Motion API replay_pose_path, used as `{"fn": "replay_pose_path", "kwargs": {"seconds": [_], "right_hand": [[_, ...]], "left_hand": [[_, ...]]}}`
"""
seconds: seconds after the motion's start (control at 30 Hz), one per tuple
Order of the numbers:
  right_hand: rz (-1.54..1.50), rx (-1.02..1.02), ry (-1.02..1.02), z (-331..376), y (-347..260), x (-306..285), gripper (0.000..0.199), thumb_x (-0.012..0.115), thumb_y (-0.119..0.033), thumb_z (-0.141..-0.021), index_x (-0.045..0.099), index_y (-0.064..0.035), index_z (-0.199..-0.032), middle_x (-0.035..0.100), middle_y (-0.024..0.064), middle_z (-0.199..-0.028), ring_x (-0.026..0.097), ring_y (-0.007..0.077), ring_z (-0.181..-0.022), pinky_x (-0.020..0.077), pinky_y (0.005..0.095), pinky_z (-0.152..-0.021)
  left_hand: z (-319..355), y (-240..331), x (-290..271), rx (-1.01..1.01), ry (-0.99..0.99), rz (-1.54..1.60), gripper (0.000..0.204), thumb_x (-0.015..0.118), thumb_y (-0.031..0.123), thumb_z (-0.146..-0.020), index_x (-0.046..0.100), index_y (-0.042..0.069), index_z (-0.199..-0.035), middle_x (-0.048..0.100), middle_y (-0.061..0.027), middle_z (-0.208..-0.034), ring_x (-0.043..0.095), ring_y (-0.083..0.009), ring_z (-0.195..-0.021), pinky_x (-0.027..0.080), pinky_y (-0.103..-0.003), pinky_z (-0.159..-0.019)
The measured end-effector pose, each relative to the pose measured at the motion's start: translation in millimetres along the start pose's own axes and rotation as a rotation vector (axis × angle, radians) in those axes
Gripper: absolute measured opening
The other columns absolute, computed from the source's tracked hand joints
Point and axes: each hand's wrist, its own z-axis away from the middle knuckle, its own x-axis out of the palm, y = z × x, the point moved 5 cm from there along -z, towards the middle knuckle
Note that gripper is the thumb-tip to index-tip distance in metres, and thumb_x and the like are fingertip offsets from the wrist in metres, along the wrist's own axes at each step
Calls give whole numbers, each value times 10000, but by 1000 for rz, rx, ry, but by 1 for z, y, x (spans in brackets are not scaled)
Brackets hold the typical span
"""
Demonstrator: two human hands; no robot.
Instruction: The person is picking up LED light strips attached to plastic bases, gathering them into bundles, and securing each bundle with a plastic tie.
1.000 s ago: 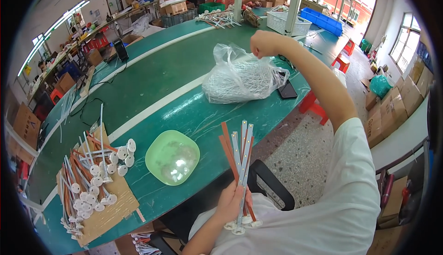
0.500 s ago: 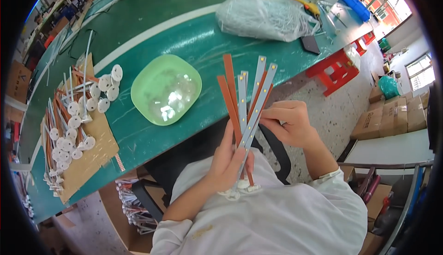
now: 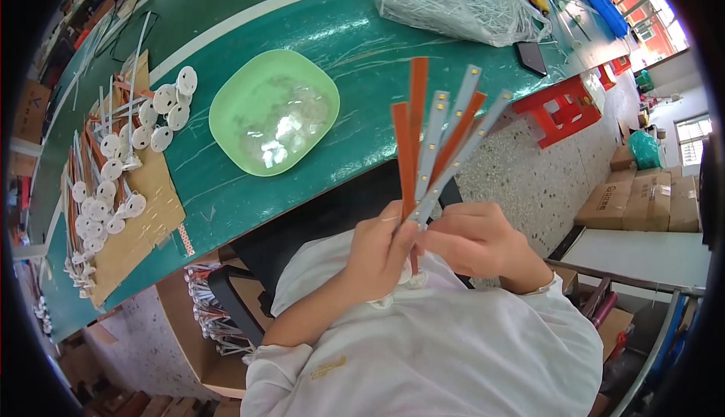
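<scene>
My left hand (image 3: pixel 381 252) is closed around the lower part of a fanned bundle of LED strips (image 3: pixel 431 145). Some strips show grey faces with small yellow LEDs; others show orange-brown backs (image 3: pixel 404 145). White round ends (image 3: pixel 411 277) hang below the grip, against my shirt. My right hand (image 3: pixel 479 242) is closed beside the bundle, thumb and fingertips against the lower strips near my left fingers. Whatever is between those fingertips is hidden. Beyond the hands, a light green bowl (image 3: pixel 253 85) on the table holds small clear shiny pieces.
Several strips with white discs (image 3: pixel 162 98) lie on cardboard (image 3: pixel 155 213) at the table's left. A clear plastic bag (image 3: pixel 461 6) of thin pieces and a dark flat device (image 3: pixel 532 58) lie at the far right. A red stool (image 3: pixel 563 111) stands beyond the edge. An open carton (image 3: pixel 181 326) sits below.
My right hand has come down from the side of the strips to their lower part, next to my left hand. The bundle has shifted right and its strips spread differently.
</scene>
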Motion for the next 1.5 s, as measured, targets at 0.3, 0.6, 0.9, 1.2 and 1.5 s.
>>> {"fn": "replay_pose_path", "kwargs": {"seconds": [0.3, 0.6, 0.9, 1.2, 1.5], "right_hand": [[111, -21, -220, -20, -1, 10, 376, 641, 15, -595, 620, 52, -969, 548, 54, -670, 565, 190, -546, 464, 295, -445], [-217, 50, 203, -12, 41, 38, 169, 635, 105, -753, 634, 7, -892, 652, 121, -767, 620, 202, -570, 484, 278, -498], [-299, 44, 196, -19, 50, 42, 110, 626, 94, -793, 601, 35, -881, 651, 120, -776, 580, 147, -526, 434, 247, -442], [148, 93, 250, -24, 11, 33, 191, 711, 97, -715, 592, 22, -843, 653, 97, -717, 592, 182, -533, 462, 266, -465], [244, 60, 304, -14, -12, 38, 191, 744, 88, -727, 603, 15, -834, 705, 150, -770, 656, 226, -532, 529, 263, -509]], "left_hand": [[6, 15, -2, 122, 10, -455, 337, 623, 32, -814, 519, -26, -1128, 601, -158, -758, 629, -383, -672, 490, -410, -575], [-19, 3, -34, 46, -130, -40, 286, 699, 56, -797, 513, 18, -1010, 586, -73, -753, 611, -159, -642, 468, -298, -567], [-3, -18, -25, -11, 55, 484, 316, 381, 313, -1046, 462, 9, -1070, 550, -39, -745, 530, -79, -628, 433, -217, -579], [2, -12, -28, -5, 135, 380, 192, 435, 190, -1032, 481, 3, -1037, 565, -36, -754, 532, -70, -616, 431, -216, -551], [0, -11, -29, -21, 187, 153, 189, 471, 193, -1022, 462, 12, -969, 572, -24, -653, 524, -53, -564, 424, -213, -523]]}}
